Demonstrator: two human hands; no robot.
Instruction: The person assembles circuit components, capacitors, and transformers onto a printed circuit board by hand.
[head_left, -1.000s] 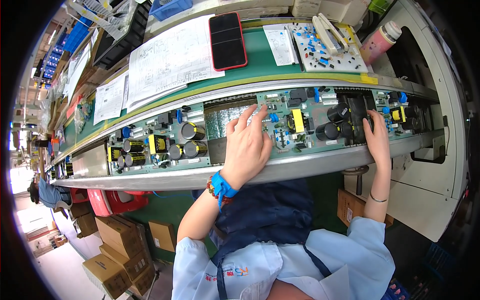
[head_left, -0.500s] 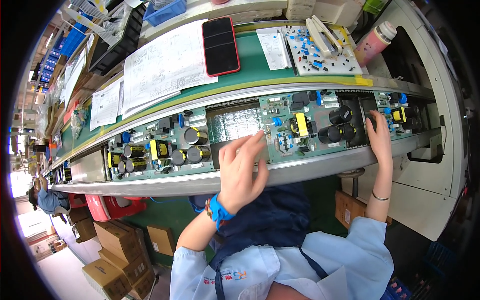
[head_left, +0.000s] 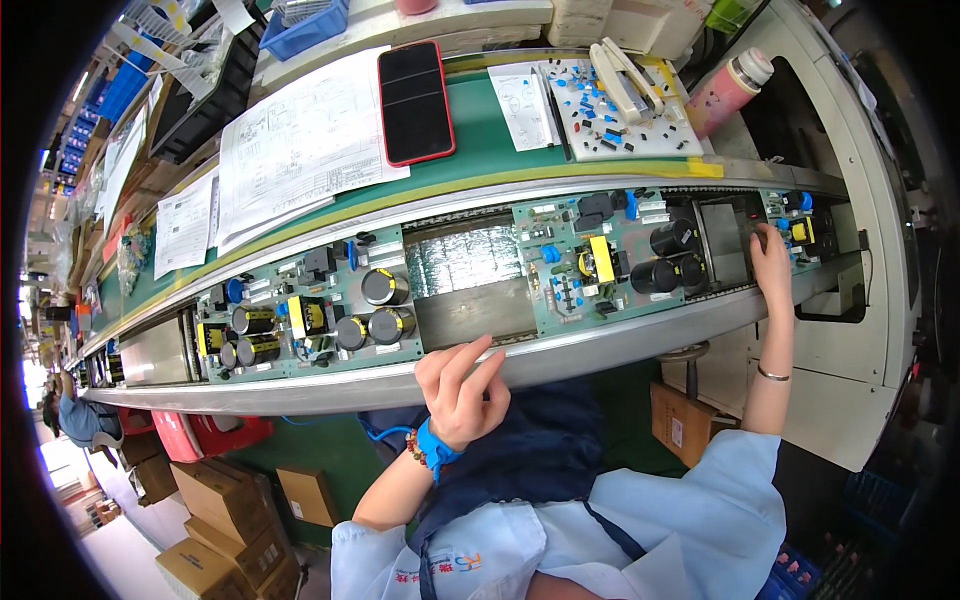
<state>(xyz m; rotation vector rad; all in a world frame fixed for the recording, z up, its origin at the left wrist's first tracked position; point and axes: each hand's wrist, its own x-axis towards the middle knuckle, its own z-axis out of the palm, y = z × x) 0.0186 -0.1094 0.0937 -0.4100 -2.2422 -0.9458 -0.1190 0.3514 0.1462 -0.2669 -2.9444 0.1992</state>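
My right hand (head_left: 773,265) reaches to the left edge of a green circuit board (head_left: 805,262) at the right end of the conveyor rail. Its fingers are stretched out and touch the board's edge. My left hand (head_left: 462,390) hovers at the rail's front edge with fingers loosely bent and apart, holding nothing. Just beyond it is a gap between two populated boards. The middle circuit board (head_left: 560,315) carries black capacitors and a yellow transformer. The left circuit board (head_left: 285,370) bears similar parts.
Behind the metal rail (head_left: 590,360) lie paper drawings (head_left: 300,130), a red-edged phone (head_left: 416,105) and a white foam pad (head_left: 660,145) with small loose components and a stapler-like cream tool (head_left: 620,85). A pink bottle (head_left: 725,95) stands beside a large machine housing (head_left: 850,400). Cardboard boxes (head_left: 225,505) are stacked lower left.
My left hand has drawn back toward me from beside the middle board. My right hand and the right board have shifted right, widening the gap to the middle board. The view has shifted slightly.
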